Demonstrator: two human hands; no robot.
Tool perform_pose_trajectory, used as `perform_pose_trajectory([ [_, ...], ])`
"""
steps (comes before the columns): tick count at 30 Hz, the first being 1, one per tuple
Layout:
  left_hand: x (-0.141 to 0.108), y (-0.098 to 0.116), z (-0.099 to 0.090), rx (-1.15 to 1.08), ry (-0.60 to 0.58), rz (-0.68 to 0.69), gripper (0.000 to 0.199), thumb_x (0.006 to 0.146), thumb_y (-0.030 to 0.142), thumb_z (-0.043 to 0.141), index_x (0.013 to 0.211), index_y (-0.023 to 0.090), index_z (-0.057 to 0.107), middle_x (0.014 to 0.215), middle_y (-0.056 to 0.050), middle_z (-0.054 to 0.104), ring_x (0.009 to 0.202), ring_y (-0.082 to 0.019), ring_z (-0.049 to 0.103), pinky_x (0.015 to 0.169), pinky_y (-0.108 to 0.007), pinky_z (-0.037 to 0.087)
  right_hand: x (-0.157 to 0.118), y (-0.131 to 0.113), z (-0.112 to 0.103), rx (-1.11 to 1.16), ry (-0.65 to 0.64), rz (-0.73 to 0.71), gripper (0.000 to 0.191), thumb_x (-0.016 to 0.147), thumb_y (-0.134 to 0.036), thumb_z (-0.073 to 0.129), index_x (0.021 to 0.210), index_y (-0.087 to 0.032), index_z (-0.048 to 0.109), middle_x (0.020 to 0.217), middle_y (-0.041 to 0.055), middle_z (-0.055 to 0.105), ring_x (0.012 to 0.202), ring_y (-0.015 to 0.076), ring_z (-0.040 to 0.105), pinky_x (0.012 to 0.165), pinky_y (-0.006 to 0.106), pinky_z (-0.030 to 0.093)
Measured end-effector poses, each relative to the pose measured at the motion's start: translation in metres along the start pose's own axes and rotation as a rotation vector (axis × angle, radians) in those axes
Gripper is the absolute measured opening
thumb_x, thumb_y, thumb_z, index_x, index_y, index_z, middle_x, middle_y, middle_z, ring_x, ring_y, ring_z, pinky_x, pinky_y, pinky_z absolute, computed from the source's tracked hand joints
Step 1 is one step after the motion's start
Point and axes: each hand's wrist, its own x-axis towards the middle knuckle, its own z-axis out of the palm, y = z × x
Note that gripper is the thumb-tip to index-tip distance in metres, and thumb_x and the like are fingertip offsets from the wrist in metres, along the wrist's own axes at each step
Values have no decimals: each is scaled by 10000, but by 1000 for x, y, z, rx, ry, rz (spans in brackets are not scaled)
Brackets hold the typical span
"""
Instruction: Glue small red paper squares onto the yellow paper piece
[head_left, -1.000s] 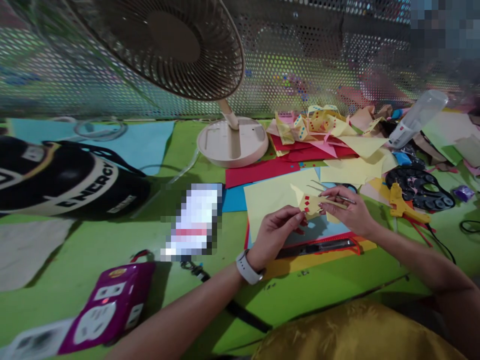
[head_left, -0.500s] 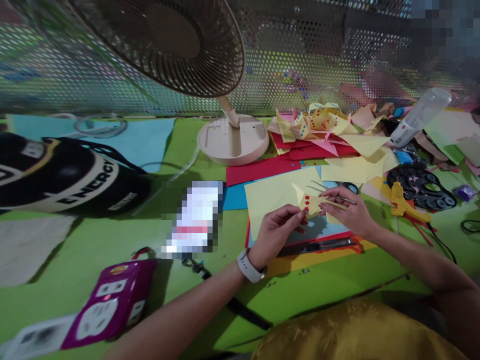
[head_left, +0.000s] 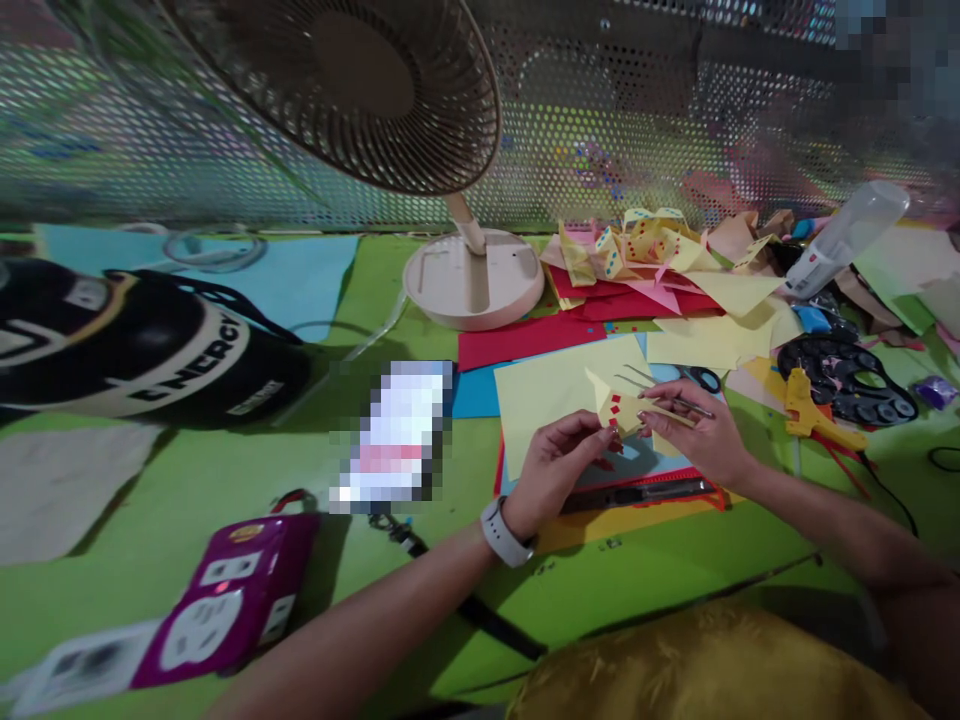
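Observation:
Between my two hands is a small pale yellow folded paper piece [head_left: 628, 414] with a row of red diamonds. My left hand [head_left: 559, 460], with a watch on its wrist, pinches the paper's near left edge. My right hand [head_left: 705, 430] is closed around metal tweezers [head_left: 694, 405], whose tips point left and away over the yellow sheet. Its thumb and fingertips also touch the right side of the paper piece. A larger pale yellow sheet [head_left: 536, 395] lies under the hands. A cutter knife [head_left: 637, 493] rests just in front of them.
A fan's round base [head_left: 476, 285] stands behind the sheet. Paper scraps and dotted paper cubes [head_left: 645, 240] are heaped at the back. To the right are a yellow glue gun [head_left: 814, 415] and a black palette [head_left: 832, 365]. A phone [head_left: 401, 430] and purple power box [head_left: 232, 590] lie left.
The whole view has shifted slightly, moving the scene a little rightward. Both hands keep their hold on the paper piece and the tweezers, with barely any movement.

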Motion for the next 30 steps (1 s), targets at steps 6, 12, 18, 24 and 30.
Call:
perform_pose_trajectory([
  [6,0,2,2,-2,-13,-17,244,689,393,783,697,167,691,620,-11,697,567,-131,634,535,-222,536,-3,2,2,7,8,-10,208,795,-333,705,965,-241,628,818,-8,693,716,144,709,710,289,602],
  [12,1,0,0,-12,-23,-9,238,701,381,780,664,171,676,611,-1,695,565,-116,629,547,-202,517,-4,0,3,-2,13,-42,196,799,-334,700,962,-245,634,830,-7,692,721,136,704,709,279,601],
  [18,1,2,0,-7,-21,-16,248,692,392,786,676,170,675,621,-1,694,574,-115,627,545,-199,512,-5,-2,4,11,7,-34,208,797,-352,701,958,-242,628,814,-6,694,706,147,712,698,288,604],
  [24,0,2,1,14,-22,-12,272,675,409,796,698,172,664,621,-1,692,563,-118,616,539,-210,504,-5,-2,6,30,-2,-7,231,787,-376,705,954,-237,627,811,-5,692,702,145,708,690,287,606],
  [30,2,1,-1,54,-8,69,296,717,393,769,614,172,602,568,13,657,526,-96,569,548,-204,458,-4,-4,4,-50,9,-83,168,825,-321,668,969,-240,641,837,-1,680,773,130,684,729,268,578],
])
